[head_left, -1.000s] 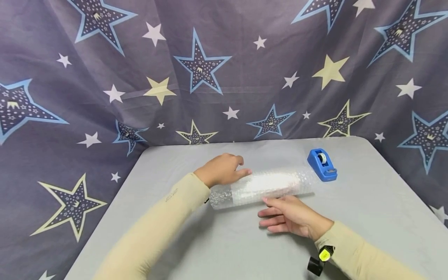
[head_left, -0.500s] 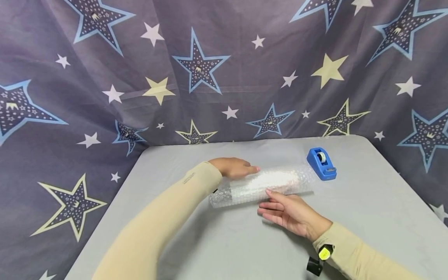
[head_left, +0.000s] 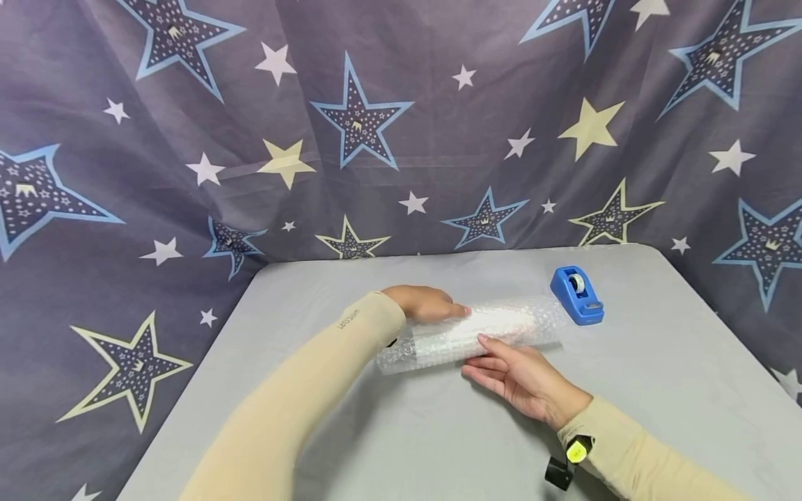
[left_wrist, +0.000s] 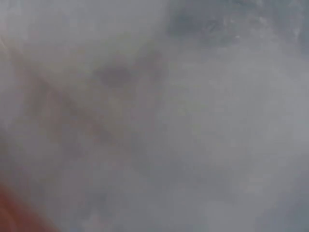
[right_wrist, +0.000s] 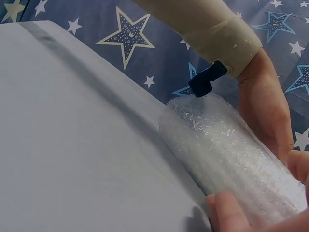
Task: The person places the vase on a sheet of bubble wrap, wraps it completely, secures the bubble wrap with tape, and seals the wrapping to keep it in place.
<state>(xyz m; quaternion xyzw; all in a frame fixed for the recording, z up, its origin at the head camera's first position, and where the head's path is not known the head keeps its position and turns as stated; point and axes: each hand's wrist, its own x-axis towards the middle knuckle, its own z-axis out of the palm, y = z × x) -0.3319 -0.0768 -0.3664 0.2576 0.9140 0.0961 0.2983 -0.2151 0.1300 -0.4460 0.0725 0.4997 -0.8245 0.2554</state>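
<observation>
A roll of clear bubble wrap [head_left: 441,348] lies crosswise on the table in the head view, and something white shows through much of its length. On its far side, my left hand [head_left: 429,304] holds the roll with the thumb along the top; its other fingers are hidden. From the near side, my right hand [head_left: 529,386] grips it, thumb on top and fingers low against the front. In the right wrist view, the bubble wrap [right_wrist: 231,154] runs between both hands. The left wrist view is a close grey blur.
A blue tape dispenser [head_left: 577,296] with a roll of tape stands just beyond the wrap's right end. The table [head_left: 658,390] has a pale grey cover. A star-patterned cloth [head_left: 426,153] hangs behind and beside it.
My left hand has moved right and lowered onto the far side of the roll. The right thumb has risen from the front edge onto the top of the wrap. The tape dispenser stays put.
</observation>
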